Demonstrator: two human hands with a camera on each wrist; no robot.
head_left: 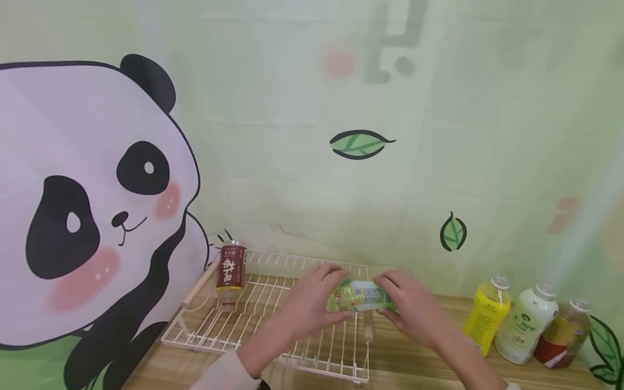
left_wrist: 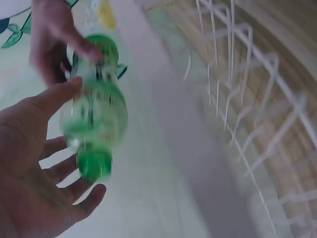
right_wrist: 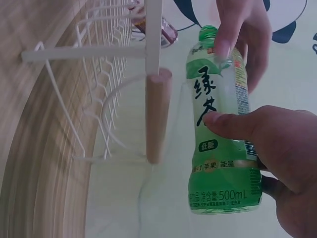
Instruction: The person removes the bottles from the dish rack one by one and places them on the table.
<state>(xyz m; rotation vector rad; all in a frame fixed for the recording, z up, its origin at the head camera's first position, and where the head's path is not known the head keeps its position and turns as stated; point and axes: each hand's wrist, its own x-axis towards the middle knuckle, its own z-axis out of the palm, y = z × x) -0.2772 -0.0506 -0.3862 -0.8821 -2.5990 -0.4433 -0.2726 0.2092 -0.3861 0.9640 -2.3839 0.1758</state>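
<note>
Both hands hold a green tea bottle (head_left: 361, 295) lying sideways over the right end of the white wire rack (head_left: 312, 359). In the right wrist view, the bottle (right_wrist: 213, 163) shows a green label marked 500mL. My right hand (head_left: 411, 311) grips its lower half, thumb (right_wrist: 233, 124) on the label and fingers mostly hidden behind. At the cap end, my left hand (head_left: 312, 298) has its thumb and fingers on either side of the bottle. The green cap (left_wrist: 94, 164) shows beside the left fingers in the left wrist view.
Upside down in the rack's left end stands a bottle with a dark red label (head_left: 231, 268). On the wooden table (head_left: 409, 357) at right stand a yellow bottle (head_left: 487, 314), a white bottle (head_left: 526, 325) and a brown-red bottle (head_left: 563, 333). A panda-print backdrop (head_left: 273, 162) hangs behind.
</note>
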